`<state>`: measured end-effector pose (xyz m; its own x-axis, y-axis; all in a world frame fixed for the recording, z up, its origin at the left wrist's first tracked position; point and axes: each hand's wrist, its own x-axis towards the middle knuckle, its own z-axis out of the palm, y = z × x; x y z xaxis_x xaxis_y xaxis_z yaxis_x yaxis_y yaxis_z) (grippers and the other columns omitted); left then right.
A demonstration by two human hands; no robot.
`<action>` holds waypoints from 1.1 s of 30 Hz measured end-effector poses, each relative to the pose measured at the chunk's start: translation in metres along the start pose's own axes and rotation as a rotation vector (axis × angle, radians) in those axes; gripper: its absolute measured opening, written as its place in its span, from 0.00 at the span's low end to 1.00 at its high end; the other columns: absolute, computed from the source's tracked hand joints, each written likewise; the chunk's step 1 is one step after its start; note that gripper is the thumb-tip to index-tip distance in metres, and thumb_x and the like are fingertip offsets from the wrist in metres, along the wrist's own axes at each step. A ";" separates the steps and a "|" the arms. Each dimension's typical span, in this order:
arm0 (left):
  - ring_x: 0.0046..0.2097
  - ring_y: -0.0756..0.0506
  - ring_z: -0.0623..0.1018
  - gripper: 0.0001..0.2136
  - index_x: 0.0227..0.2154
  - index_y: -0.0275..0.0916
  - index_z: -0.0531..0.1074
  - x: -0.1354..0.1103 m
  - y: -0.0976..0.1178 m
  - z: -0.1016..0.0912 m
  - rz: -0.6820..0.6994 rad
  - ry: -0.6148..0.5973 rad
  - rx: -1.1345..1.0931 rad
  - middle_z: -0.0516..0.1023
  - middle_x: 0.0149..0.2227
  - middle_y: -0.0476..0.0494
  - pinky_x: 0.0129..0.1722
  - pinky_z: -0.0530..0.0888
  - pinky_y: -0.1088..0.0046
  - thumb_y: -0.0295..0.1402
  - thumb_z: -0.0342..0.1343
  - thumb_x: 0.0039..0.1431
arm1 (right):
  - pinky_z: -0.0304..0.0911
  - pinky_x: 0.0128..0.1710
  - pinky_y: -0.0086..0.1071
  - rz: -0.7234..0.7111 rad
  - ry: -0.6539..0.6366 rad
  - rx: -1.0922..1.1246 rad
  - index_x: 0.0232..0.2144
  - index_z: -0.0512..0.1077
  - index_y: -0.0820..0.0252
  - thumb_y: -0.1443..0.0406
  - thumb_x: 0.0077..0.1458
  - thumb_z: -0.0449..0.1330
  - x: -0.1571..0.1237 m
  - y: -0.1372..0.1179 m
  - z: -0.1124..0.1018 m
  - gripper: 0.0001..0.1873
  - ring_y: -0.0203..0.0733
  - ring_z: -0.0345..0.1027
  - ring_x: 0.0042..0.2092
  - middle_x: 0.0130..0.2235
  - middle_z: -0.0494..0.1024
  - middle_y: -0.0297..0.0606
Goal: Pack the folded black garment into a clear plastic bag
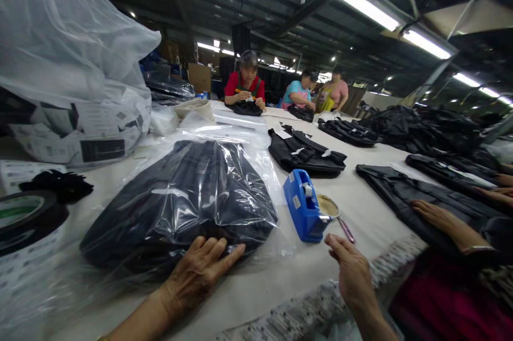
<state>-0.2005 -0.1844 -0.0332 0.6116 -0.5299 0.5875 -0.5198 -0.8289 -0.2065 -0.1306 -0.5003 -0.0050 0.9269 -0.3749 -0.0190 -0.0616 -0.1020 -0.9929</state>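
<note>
A black bag (180, 196) lies on the table inside a clear plastic bag (276, 180). My left hand (202, 269) rests on the near edge of this wrapped bag, palm down, index finger stretched to the right and the other fingers slightly bent. A blue tape dispenser (300, 207) stands to the right of the bag. Just in front of it is my right hand (352, 271), raised, with thumb and fingertips pressed together. Whatever may be between those fingertips is too small to make out. Behind the dispenser sit a tape roll (327, 206) and a thin pink-handled tool (346, 229).
More black bags (304, 151) lie along the table (256, 309). At right, a co-worker's hand (441, 218) rests on a black bag. Black tape (32, 218) and a large plastic sack (80, 116) are at left. Several people work at the far end.
</note>
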 end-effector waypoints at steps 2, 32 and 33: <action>0.39 0.45 0.66 0.21 0.54 0.42 0.64 -0.001 0.000 0.000 -0.013 -0.018 -0.005 0.68 0.40 0.42 0.40 0.61 0.67 0.21 0.39 0.62 | 0.59 0.30 0.31 0.132 -0.065 0.015 0.24 0.72 0.62 0.47 0.30 0.65 0.001 0.012 0.001 0.25 0.40 0.65 0.30 0.25 0.73 0.36; 0.37 0.45 0.66 0.18 0.55 0.40 0.60 -0.001 0.001 -0.002 -0.035 -0.104 -0.072 0.69 0.38 0.43 0.37 0.62 0.66 0.25 0.42 0.63 | 0.58 0.35 0.31 -0.964 -1.078 -1.499 0.34 0.71 0.61 0.65 0.61 0.50 -0.042 -0.078 0.117 0.10 0.42 0.72 0.38 0.35 0.78 0.41; 0.37 0.45 0.66 0.17 0.55 0.40 0.60 -0.001 0.000 -0.002 -0.035 -0.099 -0.073 0.69 0.38 0.43 0.37 0.62 0.65 0.25 0.41 0.64 | 0.59 0.35 0.31 -0.931 -1.048 -1.515 0.34 0.72 0.62 0.65 0.61 0.51 -0.045 -0.079 0.118 0.10 0.43 0.72 0.38 0.35 0.78 0.42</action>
<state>-0.2023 -0.1840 -0.0325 0.6840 -0.5192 0.5125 -0.5373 -0.8337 -0.1275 -0.1234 -0.3663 0.0606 0.6343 0.7256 -0.2667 0.7681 -0.6305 0.1113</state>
